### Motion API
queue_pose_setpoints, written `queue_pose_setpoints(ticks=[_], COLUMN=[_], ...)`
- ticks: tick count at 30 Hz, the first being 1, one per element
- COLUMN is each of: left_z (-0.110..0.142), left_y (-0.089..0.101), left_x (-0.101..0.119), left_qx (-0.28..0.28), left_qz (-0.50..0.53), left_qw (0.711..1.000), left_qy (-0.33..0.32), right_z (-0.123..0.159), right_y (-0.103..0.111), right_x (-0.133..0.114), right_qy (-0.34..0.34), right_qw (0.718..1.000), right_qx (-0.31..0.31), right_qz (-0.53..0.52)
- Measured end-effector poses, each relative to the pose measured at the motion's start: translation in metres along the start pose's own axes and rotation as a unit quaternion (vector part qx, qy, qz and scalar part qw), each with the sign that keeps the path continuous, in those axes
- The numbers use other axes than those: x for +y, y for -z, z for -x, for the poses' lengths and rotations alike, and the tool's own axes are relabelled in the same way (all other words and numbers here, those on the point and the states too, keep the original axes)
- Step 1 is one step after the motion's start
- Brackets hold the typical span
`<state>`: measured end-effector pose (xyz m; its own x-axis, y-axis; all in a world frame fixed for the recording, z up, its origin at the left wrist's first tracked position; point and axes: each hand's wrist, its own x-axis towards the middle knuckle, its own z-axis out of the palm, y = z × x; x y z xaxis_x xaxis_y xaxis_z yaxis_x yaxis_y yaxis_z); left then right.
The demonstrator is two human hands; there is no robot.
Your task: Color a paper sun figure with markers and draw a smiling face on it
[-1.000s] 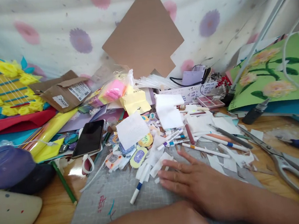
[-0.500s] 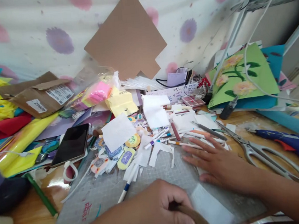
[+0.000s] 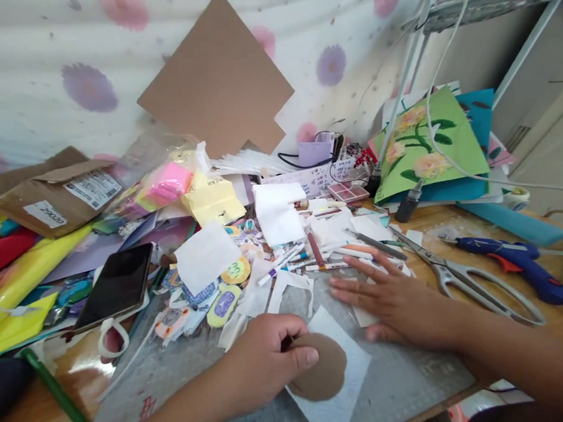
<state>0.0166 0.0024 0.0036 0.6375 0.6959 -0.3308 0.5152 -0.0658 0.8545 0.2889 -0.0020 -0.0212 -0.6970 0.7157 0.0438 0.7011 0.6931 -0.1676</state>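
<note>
My left hand (image 3: 279,353) pinches the upper left edge of a round brown cardboard piece (image 3: 326,371) between thumb and fingers. The cardboard piece is over a white square of paper (image 3: 346,352), which lies turned on its corner on the grey cutting mat (image 3: 401,393). Whether the two touch I cannot tell. To the right, my right hand (image 3: 391,297) rests palm down with its fingers spread, beside the pens. A small pale piece (image 3: 366,316) shows partly under its palm.
Paper cut-outs (image 3: 223,304), white scraps (image 3: 208,255) and marker pens (image 3: 281,262) are heaped behind my hands. Large scissors (image 3: 470,278) and a blue glue gun (image 3: 512,257) lie to the right. At left are a phone (image 3: 115,285) and a green pencil (image 3: 56,389).
My left hand has brought the cardboard piece up from the bottom edge over the white paper, which now lies further left. My right hand stays flat, and the view has shifted right.
</note>
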Motion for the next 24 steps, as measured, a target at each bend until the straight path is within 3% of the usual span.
queue_pose_setpoints(ticks=[4,6,8,9,10,13,17,24], left_z=[-0.002,-0.002,-0.001,0.000,0.001,0.002,0.002,-0.008], left_y=[0.003,0.002,0.002,0.002,0.002,0.004,0.004,0.002], left_x=[-0.001,-0.001,0.000,0.001,0.001,0.001,-0.004,-0.008], left_qx=[-0.007,-0.015,-0.020,-0.021,-0.021,-0.022,0.015,0.192], left_qz=[-0.030,-0.032,-0.009,0.010,0.033,0.119,0.230,0.351], left_qw=[1.000,0.999,0.998,0.997,0.997,0.991,0.971,0.912], left_qy=[0.001,-0.035,-0.067,-0.072,-0.072,-0.062,-0.069,-0.093], right_z=[0.006,0.006,0.004,0.001,-0.002,-0.012,-0.021,-0.018], right_y=[0.002,0.009,0.017,0.020,0.023,0.026,0.022,0.024], right_x=[0.017,0.009,-0.008,-0.018,-0.028,-0.048,-0.053,-0.035], right_qy=[-0.062,-0.076,-0.093,-0.102,-0.113,-0.135,-0.195,-0.245], right_qw=[0.994,0.989,0.978,0.963,0.930,0.810,0.797,0.775], right_qx=[0.082,0.120,0.134,0.118,0.089,0.003,0.034,0.063], right_qz=[-0.027,-0.048,-0.132,-0.221,-0.338,-0.571,-0.570,-0.580])
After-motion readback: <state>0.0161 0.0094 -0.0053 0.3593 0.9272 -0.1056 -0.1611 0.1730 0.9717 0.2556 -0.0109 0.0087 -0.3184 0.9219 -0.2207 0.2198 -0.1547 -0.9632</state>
